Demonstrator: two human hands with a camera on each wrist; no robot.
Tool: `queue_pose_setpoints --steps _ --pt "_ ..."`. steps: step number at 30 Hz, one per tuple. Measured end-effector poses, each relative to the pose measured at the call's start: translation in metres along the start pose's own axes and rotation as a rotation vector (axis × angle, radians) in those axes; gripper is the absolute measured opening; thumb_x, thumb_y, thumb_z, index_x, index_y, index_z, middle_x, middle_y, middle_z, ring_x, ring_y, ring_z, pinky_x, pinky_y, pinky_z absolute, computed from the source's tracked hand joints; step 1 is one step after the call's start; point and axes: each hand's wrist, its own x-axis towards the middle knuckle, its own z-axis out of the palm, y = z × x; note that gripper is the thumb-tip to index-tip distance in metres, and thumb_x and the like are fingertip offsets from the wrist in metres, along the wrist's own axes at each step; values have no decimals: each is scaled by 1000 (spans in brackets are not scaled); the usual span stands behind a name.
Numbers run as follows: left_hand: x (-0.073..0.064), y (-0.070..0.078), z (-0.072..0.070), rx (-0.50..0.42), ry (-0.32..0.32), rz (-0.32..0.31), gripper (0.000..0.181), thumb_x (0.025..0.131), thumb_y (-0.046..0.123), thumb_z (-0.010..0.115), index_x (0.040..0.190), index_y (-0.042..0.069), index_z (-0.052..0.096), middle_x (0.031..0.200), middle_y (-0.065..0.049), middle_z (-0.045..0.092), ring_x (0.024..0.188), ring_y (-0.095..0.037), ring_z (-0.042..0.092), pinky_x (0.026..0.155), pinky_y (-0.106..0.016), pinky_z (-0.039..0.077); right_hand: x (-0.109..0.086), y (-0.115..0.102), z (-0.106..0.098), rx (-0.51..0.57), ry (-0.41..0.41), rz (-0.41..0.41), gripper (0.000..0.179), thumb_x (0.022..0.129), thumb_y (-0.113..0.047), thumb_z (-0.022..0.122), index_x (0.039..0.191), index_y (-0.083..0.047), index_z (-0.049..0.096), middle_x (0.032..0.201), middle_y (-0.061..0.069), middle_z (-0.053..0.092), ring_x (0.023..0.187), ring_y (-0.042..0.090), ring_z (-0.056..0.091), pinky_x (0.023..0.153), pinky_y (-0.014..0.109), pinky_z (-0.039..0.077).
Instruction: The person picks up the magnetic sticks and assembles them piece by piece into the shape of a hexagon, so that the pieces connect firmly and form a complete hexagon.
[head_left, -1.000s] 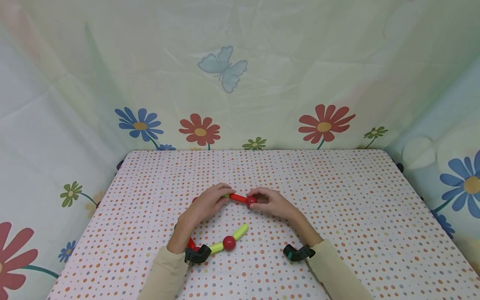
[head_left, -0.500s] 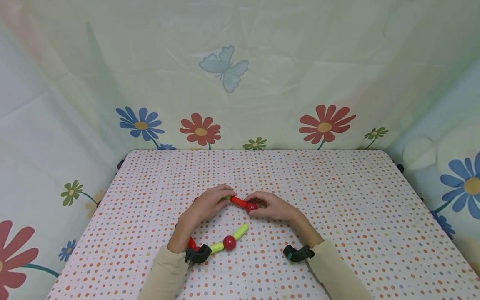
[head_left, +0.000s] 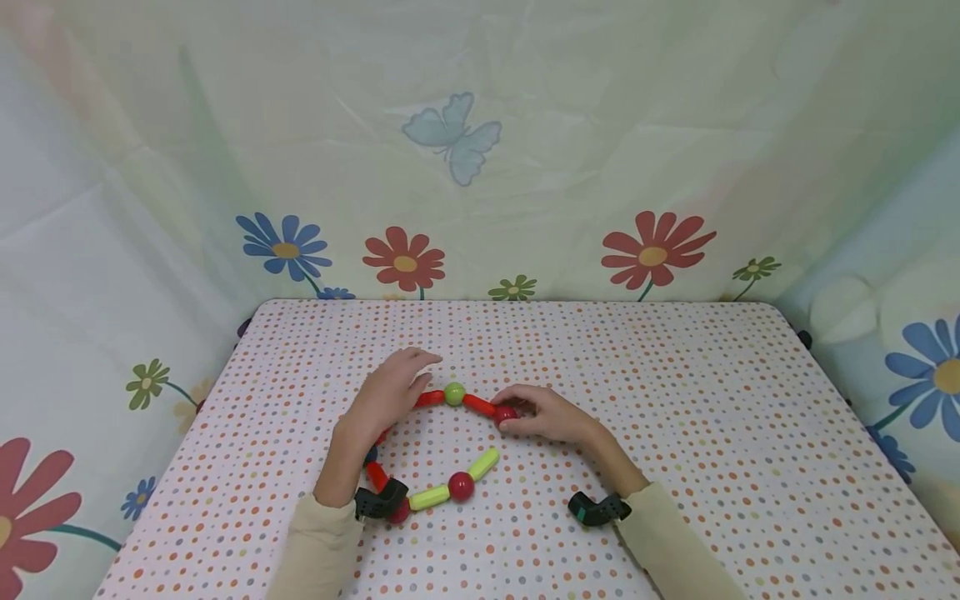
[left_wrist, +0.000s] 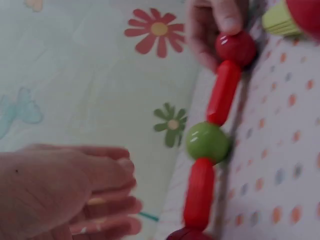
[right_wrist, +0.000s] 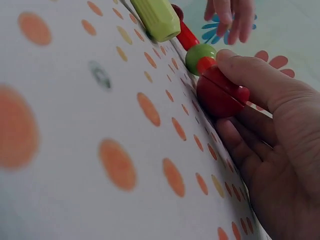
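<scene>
A curved chain of coloured balls and rods lies on the table. My right hand (head_left: pixel 551 414) pinches the red ball (right_wrist: pixel 217 95) at one end between thumb and fingers. From that ball runs a red rod (left_wrist: pixel 223 92), then a green ball (left_wrist: pixel 206 143) and another red rod (left_wrist: pixel 199 192). Apart from the chain, my left hand (head_left: pixel 386 396) hovers over its left side with loosely straight fingers, holding nothing. Its wrist and hand hide part of the left bend. The near end has yellow-green rods (head_left: pixel 430 498) around a red ball (head_left: pixel 461 486).
The table (head_left: pixel 675 400) has a dotted cloth, and its far edge meets a flowered backdrop (head_left: pixel 525 167). A dark ball (head_left: pixel 371 454) and a red rod (head_left: pixel 377 476) show beside my left wrist. A black wrist camera (head_left: pixel 597 508) sits on my right wrist.
My left hand has let go of the chain near the green ball and moved left and away, uncovering that ball. My right hand has brought the red end ball slightly nearer to me.
</scene>
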Motion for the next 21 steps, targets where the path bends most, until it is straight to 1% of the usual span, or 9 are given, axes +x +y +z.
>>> queue_pose_setpoints --steps 1,3,6,9,11,13,16,19,21 --pt "-2 -2 -5 27 -10 -53 37 95 16 62 131 14 60 128 -8 62 121 -27 57 97 -45 51 0 0 0 2 0 2 37 89 -27 71 123 -16 62 114 3 65 96 12 57 83 25 46" --pt "-7 -8 -14 73 -65 -166 40 96 22 61 134 12 57 129 -12 62 121 -30 58 97 -48 50 0 1 0 0 3 8 37 89 -28 71 123 -17 62 115 3 65 96 12 57 83 24 47" --pt "-14 -17 -23 92 -226 -300 43 96 29 60 133 8 57 127 -15 63 112 -31 61 92 -48 51 0 3 1 1 5 10 38 89 -28 71 123 -17 62 116 3 65 96 12 57 84 24 47" --pt "-18 -24 -26 61 -359 -341 42 93 33 63 125 6 60 111 -11 68 90 -24 63 76 -39 53 0 4 1 -3 6 10 38 88 -28 71 123 -16 62 116 3 65 96 12 57 84 24 47" --pt "-19 -27 -25 29 -399 -346 39 91 33 66 117 5 62 98 -8 67 76 -20 62 65 -32 50 0 4 1 0 5 7 38 88 -28 71 123 -16 62 115 3 65 95 13 58 83 25 47" --pt "-19 -27 -23 -5 -408 -351 35 90 32 68 111 4 62 85 -6 63 66 -18 59 57 -28 47 0 3 1 2 4 6 38 88 -28 71 123 -16 62 114 3 65 95 12 58 83 25 47" --pt "-17 -27 -20 -32 -404 -365 33 90 30 69 110 4 61 81 -6 60 61 -19 58 54 -27 46 0 3 1 4 4 5 38 88 -28 71 123 -16 62 113 3 65 95 13 58 83 24 48" --pt "-14 -27 -16 -23 -354 -347 37 89 28 69 116 4 61 88 -7 64 65 -18 58 57 -27 46 1 3 1 2 16 5 38 88 -28 72 123 -16 62 114 4 65 95 14 58 83 25 47" --pt "-11 -28 -12 -18 -290 -318 39 89 27 69 120 5 60 94 -9 68 70 -18 59 61 -29 48 1 3 1 -2 32 8 39 87 -30 72 122 -16 62 115 3 65 96 14 58 84 26 48"
